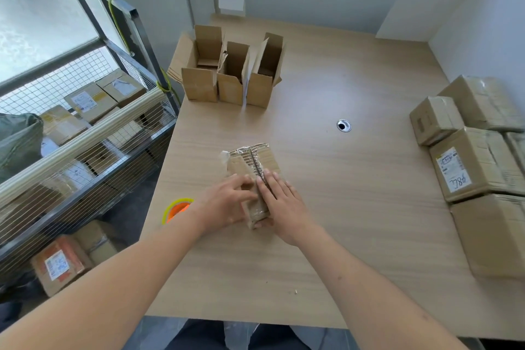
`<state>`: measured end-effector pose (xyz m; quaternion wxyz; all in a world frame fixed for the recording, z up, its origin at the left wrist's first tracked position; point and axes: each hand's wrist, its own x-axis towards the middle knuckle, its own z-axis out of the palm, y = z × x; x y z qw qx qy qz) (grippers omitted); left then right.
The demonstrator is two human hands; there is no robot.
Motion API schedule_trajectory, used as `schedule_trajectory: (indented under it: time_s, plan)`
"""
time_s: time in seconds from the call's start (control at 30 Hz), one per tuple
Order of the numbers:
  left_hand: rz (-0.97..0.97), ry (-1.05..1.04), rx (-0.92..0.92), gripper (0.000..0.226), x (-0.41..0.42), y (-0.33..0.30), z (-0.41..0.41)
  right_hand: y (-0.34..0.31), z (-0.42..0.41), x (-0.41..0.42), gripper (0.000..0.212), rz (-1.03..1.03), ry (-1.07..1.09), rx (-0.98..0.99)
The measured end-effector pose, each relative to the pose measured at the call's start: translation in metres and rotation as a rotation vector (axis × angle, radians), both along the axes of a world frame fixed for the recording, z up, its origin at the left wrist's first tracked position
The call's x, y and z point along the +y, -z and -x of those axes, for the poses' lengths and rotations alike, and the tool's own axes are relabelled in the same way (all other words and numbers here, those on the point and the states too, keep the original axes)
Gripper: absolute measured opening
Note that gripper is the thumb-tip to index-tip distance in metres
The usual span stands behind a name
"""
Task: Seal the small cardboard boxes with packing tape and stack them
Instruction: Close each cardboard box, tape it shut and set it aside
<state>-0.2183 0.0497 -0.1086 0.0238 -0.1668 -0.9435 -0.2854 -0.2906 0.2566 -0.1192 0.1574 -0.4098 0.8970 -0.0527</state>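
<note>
A small cardboard box (pixel 250 160) lies on the wooden table (pixel 355 207) in front of me, with clear tape running along its top seam and a loose tape end at its far left corner. My left hand (pixel 224 207) lies on the box's near left side, fingers fairly straight. My right hand (pixel 284 207) presses flat on the taped seam with straight fingers. An orange and yellow tape roll (pixel 176 210) sits at the table's left edge beside my left wrist. Three open, untaped boxes (pixel 230 77) stand at the far left of the table.
A stack of sealed cardboard boxes (pixel 477 167), some labelled, fills the table's right edge. A round cable hole (pixel 343 125) is set in the tabletop. A wire-mesh cart (pixel 79 136) holding parcels stands left of the table. White walls close the far side.
</note>
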Motion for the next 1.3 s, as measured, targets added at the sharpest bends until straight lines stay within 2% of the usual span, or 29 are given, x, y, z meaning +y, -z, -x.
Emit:
schedule_trajectory:
  time_s: [0.2,0.27,0.33,0.53,0.7,0.77,0.87,0.97,1.17,1.3]
  plan:
    - [0.048,-0.066,0.087,0.041,0.033,0.008,0.007,0.0,0.003,0.035,0.121,0.078,-0.041,-0.087]
    - [0.049,-0.078,0.061,0.046,0.038,0.012,0.004,0.003,-0.002,0.037,0.125,0.088,-0.029,-0.038]
    - [0.042,-0.109,0.053,0.05,0.043,0.012,0.001,0.009,-0.008,0.035,0.118,0.136,0.01,0.031]
    - [0.027,-0.149,0.015,0.045,0.047,0.01,-0.004,0.021,-0.025,0.025,0.114,0.2,0.072,0.128]
    - [0.024,-0.148,-0.059,0.04,0.05,0.006,-0.012,0.002,0.007,0.05,0.125,0.23,-0.043,-0.083]
    - [0.047,-0.161,-0.087,0.045,0.052,0.001,-0.014,-0.005,0.017,0.063,0.109,0.323,-0.009,-0.055]
    - [0.112,-0.222,-0.144,0.065,0.06,-0.002,-0.016,-0.008,0.017,0.077,0.078,0.393,0.094,0.097]
    - [0.208,-0.304,-0.145,0.08,0.075,-0.003,-0.015,0.0,0.01,0.083,0.057,0.439,0.174,0.063]
    - [0.248,-0.288,-0.11,0.067,0.084,-0.008,-0.013,0.006,0.01,0.092,0.054,0.545,0.215,-0.147]
    - [0.251,-0.284,-0.097,0.067,0.086,-0.005,-0.014,0.006,0.016,0.096,0.043,0.561,0.25,-0.217]
